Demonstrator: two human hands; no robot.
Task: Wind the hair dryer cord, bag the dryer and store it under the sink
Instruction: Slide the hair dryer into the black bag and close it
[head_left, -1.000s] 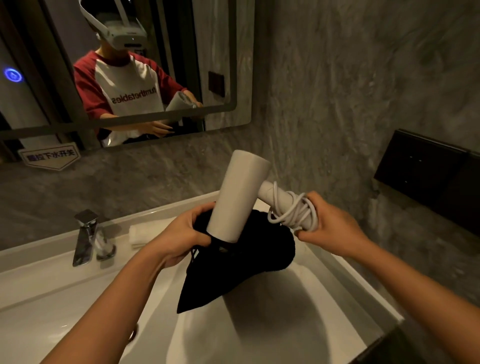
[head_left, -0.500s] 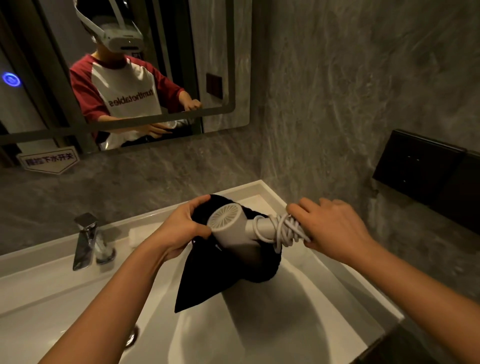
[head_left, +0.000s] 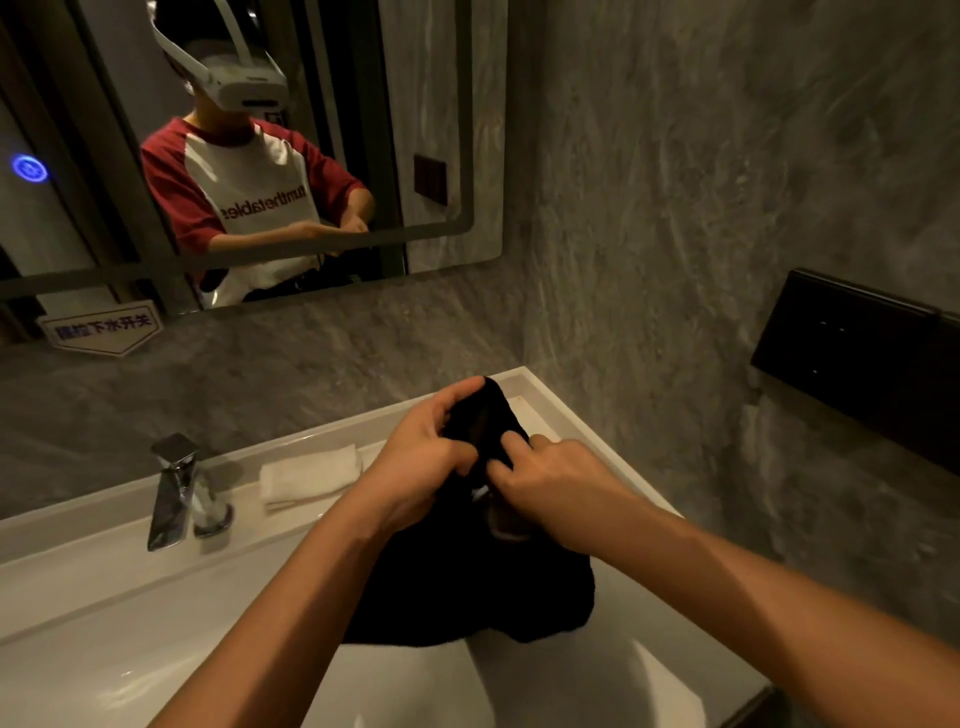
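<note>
A black cloth bag (head_left: 467, 582) hangs above the white sink basin (head_left: 130, 639), bulging with the hair dryer inside. Only a small white sliver of the dryer (head_left: 480, 491) shows at the bag's mouth; its wound cord is hidden. My left hand (head_left: 426, 462) grips the upper left edge of the bag's opening. My right hand (head_left: 550, 483) pinches the fabric at the opening from the right, fingers touching the left hand's fingers.
A chrome faucet (head_left: 174, 491) stands at the basin's back left, with a folded white towel (head_left: 309, 475) on the ledge beside it. A mirror (head_left: 249, 156) hangs on the grey stone wall. A black box (head_left: 857, 358) is mounted on the right wall.
The dryer, half out of the bag before, has gone down inside it. My right hand let go of the corded handle and moved onto the bag's mouth.
</note>
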